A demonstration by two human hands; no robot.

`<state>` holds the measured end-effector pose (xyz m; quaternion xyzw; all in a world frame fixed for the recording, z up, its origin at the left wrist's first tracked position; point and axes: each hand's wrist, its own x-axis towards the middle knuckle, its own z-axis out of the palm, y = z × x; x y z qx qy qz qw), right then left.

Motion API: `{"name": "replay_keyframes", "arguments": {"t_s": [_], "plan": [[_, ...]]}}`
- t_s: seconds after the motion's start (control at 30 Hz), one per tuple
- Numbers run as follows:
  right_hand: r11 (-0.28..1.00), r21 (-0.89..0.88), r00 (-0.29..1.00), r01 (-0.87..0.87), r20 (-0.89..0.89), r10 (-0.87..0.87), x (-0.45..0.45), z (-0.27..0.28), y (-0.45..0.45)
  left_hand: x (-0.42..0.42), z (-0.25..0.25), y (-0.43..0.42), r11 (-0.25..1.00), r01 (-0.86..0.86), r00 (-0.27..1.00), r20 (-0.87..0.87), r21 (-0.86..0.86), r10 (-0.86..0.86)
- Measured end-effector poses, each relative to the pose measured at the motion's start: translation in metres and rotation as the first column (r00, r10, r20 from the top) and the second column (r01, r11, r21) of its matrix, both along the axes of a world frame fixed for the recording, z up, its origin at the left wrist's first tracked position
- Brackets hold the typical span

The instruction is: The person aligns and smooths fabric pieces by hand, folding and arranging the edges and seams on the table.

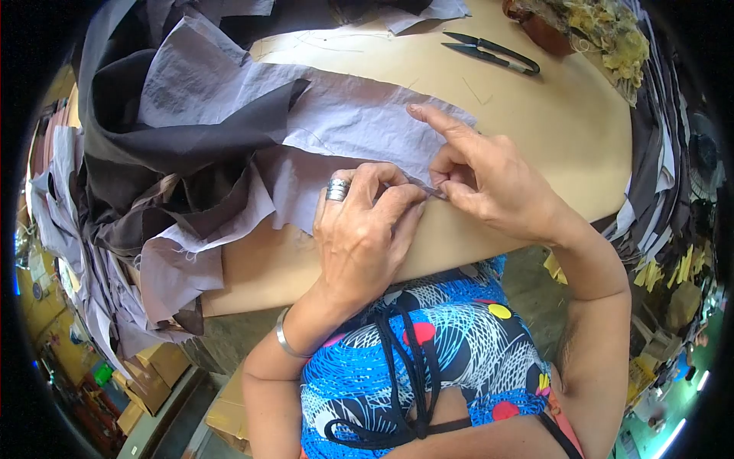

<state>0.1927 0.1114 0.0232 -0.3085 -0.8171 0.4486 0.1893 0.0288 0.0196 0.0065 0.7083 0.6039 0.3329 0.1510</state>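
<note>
Light lilac fabric (344, 115) lies across the table, with dark brown cloth (130, 153) bunched and folded over it on the left. My left hand (367, 222), wearing a wide ring and a bracelet, pinches the fabric edge near the table's front. Just to its right, my right hand (489, 176) pinches the end of the same edge between thumb and fingers, its index finger stretched out to the upper left. The fingertips partly hide the gripped cloth. Black thread snips (497, 55) rest at the upper right, touched by neither hand.
The pale tabletop (566, 130) has loose threads on it. A brown object with yellowish scraps (612, 38) sits at the top right. Fabric strips hang off both table sides, the right ones (657, 153) in a stack. Cardboard boxes (153, 375) stand at the lower left.
</note>
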Motion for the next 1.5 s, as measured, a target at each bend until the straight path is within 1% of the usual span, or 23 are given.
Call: {"name": "replay_keyframes", "arguments": {"t_s": [0.1, 0.17, 0.27, 0.37, 0.47, 0.57, 0.67, 0.77, 0.87, 1.0, 1.07, 1.17, 1.27, 1.37, 1.5], "plan": [[0.995, -0.097, 0.999, 0.021, 0.036, -0.017, -0.001, 0.006, 0.001, 0.0, 0.003, 0.001, 0.999, -0.013, 1.0, 0.018, -0.044, 0.014], [0.981, -0.188, 0.998, 0.05, 0.042, -0.042, -0.002, 0.007, 0.003, 0.001, -0.001, 0.001, 0.999, -0.046, 0.998, 0.03, -0.012, 0.046], [0.986, -0.162, 0.998, 0.041, 0.047, -0.034, -0.002, 0.007, 0.005, 0.002, -0.003, 0.003, 0.998, -0.066, 0.997, 0.032, 0.003, 0.066], [0.974, -0.223, 0.999, 0.033, 0.022, -0.029, -0.002, 0.006, 0.004, 0.004, -0.001, 0.003, 0.997, -0.074, 0.997, 0.021, -0.008, 0.075], [0.966, -0.253, 0.997, 0.051, 0.061, -0.037, -0.003, 0.009, 0.001, 0.007, -0.001, 0.004, 0.997, -0.078, 0.997, 0.019, -0.004, 0.078], [0.976, -0.206, 0.997, 0.07, 0.043, -0.062, -0.003, 0.008, -0.001, 0.008, -0.005, 0.005, 0.997, -0.078, 0.996, 0.042, 0.008, 0.078], [0.97, -0.231, 0.998, 0.068, 0.033, -0.062, -0.002, 0.008, -0.002, 0.007, -0.007, 0.005, 0.997, -0.075, 0.997, 0.036, 0.025, 0.074], [0.98, -0.189, 0.998, 0.061, 0.031, -0.056, -0.002, 0.008, -0.003, 0.008, -0.006, 0.005, 0.996, -0.077, 0.996, 0.035, 0.032, 0.076], [0.964, -0.248, 0.995, 0.099, 0.01, -0.1, -0.001, 0.006, -0.003, 0.007, -0.008, 0.004, 0.996, -0.081, 0.994, 0.07, 0.033, 0.078], [0.946, -0.317, 0.997, 0.071, -0.013, -0.08, 0.001, 0.007, 0.005, 0.008, -0.009, 0.004, 0.995, -0.096, 0.987, 0.129, 0.028, 0.092], [0.941, -0.335, 0.997, 0.055, -0.024, -0.067, 0.001, 0.007, 0.011, 0.008, -0.007, 0.005, 0.993, -0.116, 0.986, 0.125, 0.026, 0.112], [0.974, -0.217, 0.997, 0.073, 0.015, -0.071, -0.002, 0.009, 0.016, 0.008, -0.006, 0.008, 0.991, -0.133, 0.984, 0.119, 0.018, 0.13], [0.948, -0.319, 0.998, 0.012, 0.063, 0.009, -0.001, 0.012, 0.022, 0.006, -0.006, 0.009, 0.992, -0.122, 0.989, 0.09, 0.026, 0.119], [0.954, -0.3, 0.997, 0.019, 0.081, 0.005, -0.001, 0.012, 0.022, 0.006, -0.004, 0.01, 0.995, -0.101, 0.992, 0.073, 0.02, 0.1], [0.977, -0.203, 0.998, 0.066, -0.006, -0.069, -0.003, 0.006, 0.014, 0.006, 0.004, 0.01, 0.994, -0.087, 0.994, 0.063, -0.061, 0.091]]}}
